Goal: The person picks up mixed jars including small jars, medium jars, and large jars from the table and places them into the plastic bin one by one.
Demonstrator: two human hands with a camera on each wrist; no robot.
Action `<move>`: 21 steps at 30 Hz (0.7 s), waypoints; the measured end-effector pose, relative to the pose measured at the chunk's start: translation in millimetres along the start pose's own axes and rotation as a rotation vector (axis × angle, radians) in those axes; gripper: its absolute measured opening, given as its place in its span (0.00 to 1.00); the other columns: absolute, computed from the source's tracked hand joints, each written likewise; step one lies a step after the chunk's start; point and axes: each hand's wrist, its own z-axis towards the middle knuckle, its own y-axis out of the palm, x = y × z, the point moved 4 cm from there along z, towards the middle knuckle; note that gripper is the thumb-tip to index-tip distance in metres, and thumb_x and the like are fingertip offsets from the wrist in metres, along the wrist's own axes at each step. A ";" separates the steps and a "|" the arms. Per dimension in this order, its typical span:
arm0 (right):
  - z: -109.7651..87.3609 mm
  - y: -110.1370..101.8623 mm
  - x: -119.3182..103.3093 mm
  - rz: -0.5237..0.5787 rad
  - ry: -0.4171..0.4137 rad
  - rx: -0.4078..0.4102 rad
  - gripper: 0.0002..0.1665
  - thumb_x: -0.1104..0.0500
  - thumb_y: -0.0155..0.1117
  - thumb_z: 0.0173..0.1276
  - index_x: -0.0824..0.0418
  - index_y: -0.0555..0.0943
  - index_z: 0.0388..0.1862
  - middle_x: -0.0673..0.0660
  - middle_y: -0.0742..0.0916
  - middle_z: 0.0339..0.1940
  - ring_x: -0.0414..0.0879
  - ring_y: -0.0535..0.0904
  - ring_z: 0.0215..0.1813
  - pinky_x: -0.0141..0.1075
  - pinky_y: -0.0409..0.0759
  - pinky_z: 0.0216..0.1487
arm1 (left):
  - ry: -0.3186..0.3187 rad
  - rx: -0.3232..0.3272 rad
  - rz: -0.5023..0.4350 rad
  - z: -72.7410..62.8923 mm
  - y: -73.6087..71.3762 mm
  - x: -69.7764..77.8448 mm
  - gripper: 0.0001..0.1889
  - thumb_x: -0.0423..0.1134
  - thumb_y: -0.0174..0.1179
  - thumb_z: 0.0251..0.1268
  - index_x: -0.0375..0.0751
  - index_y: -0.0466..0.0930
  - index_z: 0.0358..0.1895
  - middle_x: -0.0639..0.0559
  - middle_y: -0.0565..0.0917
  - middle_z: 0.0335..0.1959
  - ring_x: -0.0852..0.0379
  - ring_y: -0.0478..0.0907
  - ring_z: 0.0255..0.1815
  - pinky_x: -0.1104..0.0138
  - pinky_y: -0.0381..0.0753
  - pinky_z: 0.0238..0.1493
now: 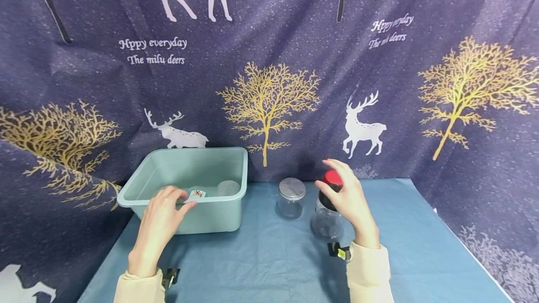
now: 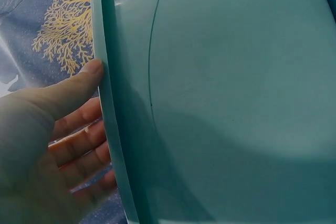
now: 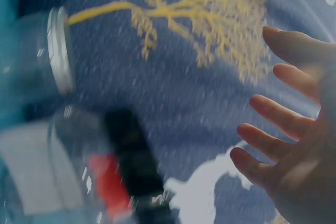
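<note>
My left hand (image 1: 162, 216) is at the front rim of a teal plastic bin (image 1: 214, 216), thumb and fingers apart. In the left wrist view, its thumb (image 2: 93, 67) is right at the bin's edge, and nothing is gripped. A small white item with a red floral print (image 1: 197, 194) and a pale round lidded container (image 1: 229, 188) show inside the bin. My right hand (image 1: 351, 202) hovers with fingers spread and nothing in them, overlapping a clear jar with a black lid (image 1: 326, 226). A red lid (image 1: 333, 177) shows behind that jar, its lower part hidden.
A clear jar with a silver lid (image 1: 291, 191) stands between the bin and the black-lidded jar. Everything rests on a blue table cover (image 1: 269, 265). A dark patterned cloth (image 1: 269, 36) hangs right behind the table.
</note>
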 end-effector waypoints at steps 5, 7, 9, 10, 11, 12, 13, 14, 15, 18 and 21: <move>-15.9 -13.6 23.5 -0.021 0.120 0.017 0.34 0.57 0.77 0.58 0.56 0.76 0.64 0.57 0.79 0.62 0.54 0.74 0.62 0.52 0.69 0.59 | -0.009 -0.012 0.002 -0.1 -0.8 0.1 0.13 0.39 0.77 0.48 0.38 0.83 0.33 0.48 0.80 0.32 0.43 0.77 0.36 0.48 0.75 0.35; -22.1 -17.6 32.7 -0.011 0.173 0.019 0.35 0.56 0.76 0.58 0.56 0.75 0.64 0.58 0.78 0.62 0.55 0.73 0.62 0.52 0.69 0.59 | -0.007 -0.013 0.001 0.1 -0.8 0.7 0.13 0.38 0.77 0.47 0.38 0.83 0.33 0.48 0.80 0.32 0.43 0.77 0.36 0.48 0.75 0.35; -28.2 -20.6 41.6 0.009 0.227 0.012 0.36 0.56 0.76 0.59 0.58 0.74 0.66 0.59 0.77 0.63 0.56 0.72 0.63 0.53 0.69 0.60 | -0.007 -0.013 0.001 0.3 -0.8 1.2 0.13 0.39 0.77 0.48 0.37 0.83 0.33 0.48 0.80 0.32 0.43 0.77 0.36 0.48 0.75 0.35; -31.3 -21.5 45.8 0.023 0.254 0.001 0.37 0.55 0.75 0.60 0.59 0.72 0.67 0.60 0.77 0.64 0.57 0.71 0.64 0.54 0.69 0.60 | -0.007 -0.013 0.001 0.4 -0.7 1.4 0.13 0.39 0.77 0.48 0.37 0.83 0.33 0.48 0.80 0.32 0.43 0.78 0.36 0.48 0.75 0.35; -34.3 -22.1 49.7 0.037 0.283 -0.014 0.38 0.54 0.75 0.61 0.60 0.71 0.68 0.60 0.76 0.65 0.57 0.70 0.65 0.55 0.68 0.61 | -0.008 -0.013 0.001 0.4 -0.5 1.4 0.13 0.39 0.77 0.48 0.37 0.83 0.33 0.48 0.80 0.32 0.43 0.78 0.36 0.48 0.75 0.36; -37.3 -22.4 53.1 0.052 0.307 -0.031 0.40 0.53 0.74 0.61 0.60 0.69 0.69 0.61 0.74 0.66 0.58 0.68 0.66 0.56 0.67 0.62 | -0.010 -0.014 0.002 0.3 -0.4 1.3 0.13 0.39 0.77 0.48 0.37 0.83 0.33 0.48 0.80 0.32 0.43 0.78 0.36 0.48 0.75 0.36; -39.7 -22.6 56.1 0.066 0.331 -0.050 0.41 0.52 0.74 0.62 0.60 0.67 0.71 0.61 0.73 0.67 0.59 0.67 0.68 0.58 0.66 0.63 | -0.012 -0.013 0.002 0.5 -0.3 1.0 0.13 0.39 0.77 0.48 0.37 0.83 0.33 0.48 0.80 0.32 0.43 0.78 0.36 0.47 0.75 0.36; -42.7 -22.5 59.3 0.084 0.355 -0.066 0.43 0.52 0.74 0.62 0.60 0.66 0.72 0.62 0.72 0.68 0.60 0.65 0.68 0.59 0.65 0.64 | -0.015 -0.013 0.004 0.4 -0.2 0.6 0.13 0.39 0.77 0.48 0.37 0.83 0.33 0.48 0.80 0.32 0.43 0.78 0.36 0.47 0.75 0.36; -46.0 -22.3 62.9 0.103 0.379 -0.081 0.44 0.51 0.74 0.62 0.60 0.64 0.73 0.62 0.71 0.69 0.60 0.64 0.69 0.60 0.64 0.64 | -0.015 -0.013 0.004 0.5 -0.1 0.4 0.13 0.39 0.77 0.48 0.37 0.83 0.33 0.48 0.80 0.32 0.42 0.78 0.36 0.47 0.75 0.36; -56.7 -21.7 74.9 0.179 0.443 -0.105 0.47 0.52 0.74 0.62 0.59 0.61 0.75 0.64 0.69 0.70 0.61 0.63 0.70 0.62 0.63 0.64 | -0.016 -0.015 0.005 0.2 0.3 -0.1 0.13 0.39 0.77 0.48 0.37 0.83 0.33 0.47 0.80 0.33 0.43 0.78 0.36 0.48 0.75 0.35; -68.5 -21.9 89.2 0.265 0.502 -0.106 0.48 0.55 0.73 0.63 0.59 0.58 0.76 0.65 0.69 0.70 0.61 0.63 0.71 0.60 0.63 0.65 | -0.023 -0.023 0.004 0.0 0.5 -0.5 0.13 0.39 0.77 0.48 0.37 0.84 0.33 0.47 0.80 0.33 0.43 0.78 0.36 0.48 0.75 0.36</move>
